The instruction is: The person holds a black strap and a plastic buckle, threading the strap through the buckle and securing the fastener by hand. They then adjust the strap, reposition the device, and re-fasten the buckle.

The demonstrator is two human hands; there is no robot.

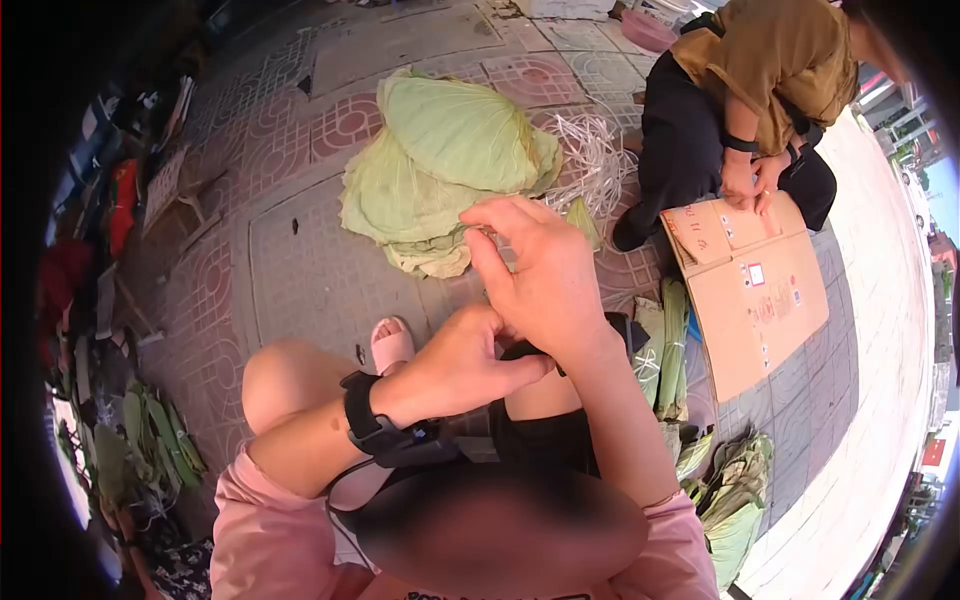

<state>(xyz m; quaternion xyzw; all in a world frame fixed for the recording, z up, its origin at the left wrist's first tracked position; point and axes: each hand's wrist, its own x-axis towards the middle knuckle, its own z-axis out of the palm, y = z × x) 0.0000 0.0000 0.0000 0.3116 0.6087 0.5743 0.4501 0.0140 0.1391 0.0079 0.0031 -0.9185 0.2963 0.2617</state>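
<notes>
Right hand: raised above the knees, thumb and forefinger pinched together on something too small to make out; the other fingers curl loosely.
Left hand: closed in a loose fist against the right wrist, its fingers on a black strap there; whether it grips the strap cannot be told.
Left wrist: a black band with a small device and a thin cable trailing from it.
Leaves: a loose pile of broad, round, pale green leaves, ribbed and slightly curled, lying on the pavement just beyond the raised hand.
Cords: a tangle of thin white strips beside the leaf pile.
Bundles: long green packets, wrapped and tied, lying by the person's right knee; more folded green ones lie nearer the curb.
Cardboard: 1 flattened brown box with small labels, flat on the ground.
Basin: pink, round, at the far edge; contents not visible.
Ground: patterned paving blocks, grey and reddish.
Other person: seated beyond the cardboard, in a brown top, both hands together at its edge.
</notes>
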